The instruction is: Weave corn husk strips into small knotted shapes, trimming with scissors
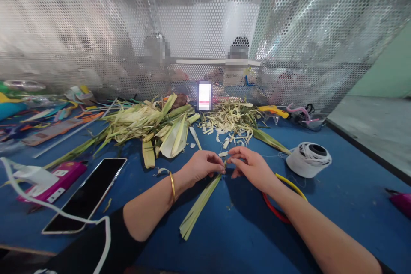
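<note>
My left hand (207, 164) is closed in a pinch around the narrow top end of a pale green corn husk bundle (201, 207). The bundle slants down toward me, its wider end on the blue table. Close beside that pinch, my right hand (248, 165) has bent fingers near the bundle's tip; whatever lies between them is too small to make out. White thread (272, 155) runs from a spool (308, 159) on the right toward my right hand. Beneath my right forearm lies a red and yellow ring (274, 209).
Behind my hands lie a heap of husks (144, 124) and pale scraps (229, 122). A phone (86, 192), white cable (105, 239) and magenta power strip (64, 180) are left. Yellow-handled scissors (272, 111) lie back right. A perforated metal screen (199, 21) closes off the back.
</note>
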Motion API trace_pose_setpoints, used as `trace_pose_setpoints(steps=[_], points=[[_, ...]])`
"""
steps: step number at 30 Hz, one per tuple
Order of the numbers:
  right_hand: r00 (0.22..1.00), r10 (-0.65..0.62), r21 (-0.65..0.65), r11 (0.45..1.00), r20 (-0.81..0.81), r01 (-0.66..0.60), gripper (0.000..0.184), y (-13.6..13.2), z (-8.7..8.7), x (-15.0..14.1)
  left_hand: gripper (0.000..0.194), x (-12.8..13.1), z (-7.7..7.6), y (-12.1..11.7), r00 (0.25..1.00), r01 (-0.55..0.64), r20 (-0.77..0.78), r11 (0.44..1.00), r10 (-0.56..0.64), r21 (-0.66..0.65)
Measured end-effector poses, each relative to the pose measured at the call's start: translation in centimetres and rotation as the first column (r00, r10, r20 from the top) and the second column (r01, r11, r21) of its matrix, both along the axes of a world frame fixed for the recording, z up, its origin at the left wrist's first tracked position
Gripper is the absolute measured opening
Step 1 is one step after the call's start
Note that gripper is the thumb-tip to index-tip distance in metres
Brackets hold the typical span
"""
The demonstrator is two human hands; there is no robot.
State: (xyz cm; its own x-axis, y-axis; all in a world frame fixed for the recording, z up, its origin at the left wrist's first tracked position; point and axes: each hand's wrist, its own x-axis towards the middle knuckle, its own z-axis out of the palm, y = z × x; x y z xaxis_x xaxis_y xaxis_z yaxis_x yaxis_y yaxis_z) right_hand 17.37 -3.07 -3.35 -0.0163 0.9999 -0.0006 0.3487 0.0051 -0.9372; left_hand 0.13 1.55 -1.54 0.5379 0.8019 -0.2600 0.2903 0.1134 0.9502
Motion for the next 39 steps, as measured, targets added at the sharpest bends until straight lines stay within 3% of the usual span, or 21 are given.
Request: trace_pose_setpoints(steps=[2,7,15,19,22,25,29,33,35,39], points=[[0.998,0.036,-0.010,0.999,-0.049,-0.037,0.023,0.1,-0.4,-0.3,0.007,0.0,-0.2,0.2,0.999,0.015,0.030,0.999,-0.016,0.040],[0.984,0.175,0.076,0.981,0.043,-0.178,0.030,0.2,-1.2,-0.7,0.006,-0.2,-0.5,0.6,0.997,0.062,0.041,0.992,-0.066,0.108],[0.980,0.133,0.100,0.984,0.147,-0.149,0.023,0.2,-1.1,-0.6,0.007,-0.3,0.1,0.5,0.998,0.040,-0.054,0.996,-0.035,0.079],[0.975,0.132,0.110,0.982,0.176,-0.153,0.021,0.1,-0.9,-0.6,0.004,-0.3,-0.1,0.5,0.999,0.034,-0.030,0.985,-0.029,0.169],[0.973,0.137,0.109,0.981,0.185,-0.158,0.023,0.0,-1.0,-0.6,0.004,-0.2,-0.1,0.3,0.995,0.062,-0.093,0.957,-0.037,0.282],[0.975,0.115,0.110,0.984,0.190,-0.137,0.025,0.1,-1.2,-0.5,0.011,-0.2,-0.2,0.1,0.977,0.117,-0.215,0.872,-0.013,0.476],[0.983,0.093,0.106,0.988,0.158,-0.111,0.018,0.2,-1.3,-0.5,0.013,-0.3,-0.7,0.0,0.928,0.259,-0.370,0.649,0.038,0.716],[0.988,0.101,0.098,0.989,0.117,-0.113,0.015,0.3,-1.3,-0.4,0.021,-0.3,-1.5,0.1,0.857,0.430,-0.510,0.445,0.074,0.786],[0.989,0.091,0.096,0.990,0.119,-0.103,0.016,0.3,-1.3,-0.3,0.025,-0.1,-1.8,0.1,0.830,0.476,-0.548,0.384,0.099,0.791],[0.991,0.066,0.070,0.995,0.114,-0.074,0.017,0.4,-1.2,-0.2,0.024,0.1,-1.8,-0.1,0.799,0.527,-0.586,0.314,0.135,0.790]])
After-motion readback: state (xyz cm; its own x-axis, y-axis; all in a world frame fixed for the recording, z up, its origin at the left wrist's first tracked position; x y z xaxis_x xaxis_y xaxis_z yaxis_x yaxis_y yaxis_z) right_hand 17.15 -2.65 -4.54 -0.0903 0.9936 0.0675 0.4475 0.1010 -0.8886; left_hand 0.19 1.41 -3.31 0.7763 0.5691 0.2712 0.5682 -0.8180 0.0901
